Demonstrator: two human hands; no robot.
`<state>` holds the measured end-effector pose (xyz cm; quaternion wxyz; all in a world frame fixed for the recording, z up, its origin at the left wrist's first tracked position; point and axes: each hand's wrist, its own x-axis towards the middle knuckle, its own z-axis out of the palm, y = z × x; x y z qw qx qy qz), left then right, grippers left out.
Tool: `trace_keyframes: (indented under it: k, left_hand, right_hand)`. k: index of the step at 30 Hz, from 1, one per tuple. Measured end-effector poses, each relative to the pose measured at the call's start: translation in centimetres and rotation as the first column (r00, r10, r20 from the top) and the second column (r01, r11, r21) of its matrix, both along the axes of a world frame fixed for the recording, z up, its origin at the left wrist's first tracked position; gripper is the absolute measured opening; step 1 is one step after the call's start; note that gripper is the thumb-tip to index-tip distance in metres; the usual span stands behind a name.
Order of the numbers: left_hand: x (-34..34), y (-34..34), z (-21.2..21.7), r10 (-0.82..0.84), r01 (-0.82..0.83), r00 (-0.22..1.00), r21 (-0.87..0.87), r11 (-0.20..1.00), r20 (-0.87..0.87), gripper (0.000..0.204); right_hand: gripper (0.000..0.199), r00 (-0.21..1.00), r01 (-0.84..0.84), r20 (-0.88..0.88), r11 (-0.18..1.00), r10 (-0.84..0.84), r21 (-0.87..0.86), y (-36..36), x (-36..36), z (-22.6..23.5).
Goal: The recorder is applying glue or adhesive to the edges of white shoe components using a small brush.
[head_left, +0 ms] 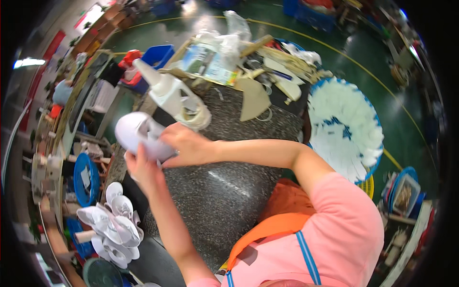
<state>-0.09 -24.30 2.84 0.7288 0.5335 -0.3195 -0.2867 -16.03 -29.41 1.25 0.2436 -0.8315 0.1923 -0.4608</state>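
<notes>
A white, rounded piece shaped like a shoe or slipper (131,131) is held up between my two hands over the left part of the dark speckled table. My left hand (140,165) grips it from below, with the fingers closed on its near side. My right hand (189,145) pinches its right end, and the fingertips are partly hidden by the piece. Some motion blur hides its finer details. Just beyond my hands lies a cut white plastic bottle (165,93) with a long neck and a pale coil at its near end.
A pile of similar white pieces (114,227) sits at the lower left. Clear plastic bags (220,48), a beige fan-shaped piece (254,99) and white scraps lie at the table's far side. To the right stands a blue-rimmed basket (381,129) full of white pieces.
</notes>
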Motion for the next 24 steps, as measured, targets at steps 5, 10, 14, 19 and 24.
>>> trace_keyframes:
  k: [5, 10, 14, 19, 24]
  left_hand:
    - [-2.1, 9.7, 3.8, 0.132, -0.160, 0.913, 0.041, 0.986, 0.385, 0.037]
    - [-1.5, 15.6, 3.0, -0.203, 0.000, -0.036, 0.204, 0.979, 0.978, 0.078]
    - [-0.4, 17.4, 2.0, -0.013, 0.008, -0.152, 0.015, 1.000, 0.988, 0.054]
    - [-0.3, 19.0, 1.9, -0.006, 0.133, -0.380, 0.061, 0.989, 0.925, 0.023]
    - [-1.6, 18.5, 0.6, 0.111, 0.305, 0.031, -0.115, 0.945, 0.993, 0.028]
  right_hand:
    - [0.041, 0.931, -0.323, 0.025, 0.787, 0.365, 0.526, 2.4, 0.7, 1.9]
    - [0.030, 0.729, -0.545, 0.609, -0.272, 0.312, 0.793, 1.3, -2.4, 3.0]
    - [0.032, 0.689, -0.461, 0.572, -0.340, 0.445, 0.819, 1.4, -3.7, 3.4]
    - [0.036, 0.700, -0.458, 0.607, -0.415, 0.377, 0.786, 2.1, -3.8, 4.3]
    - [0.036, 0.576, -0.469, 0.681, -0.499, 0.453, 0.729, 2.4, -3.7, 3.6]
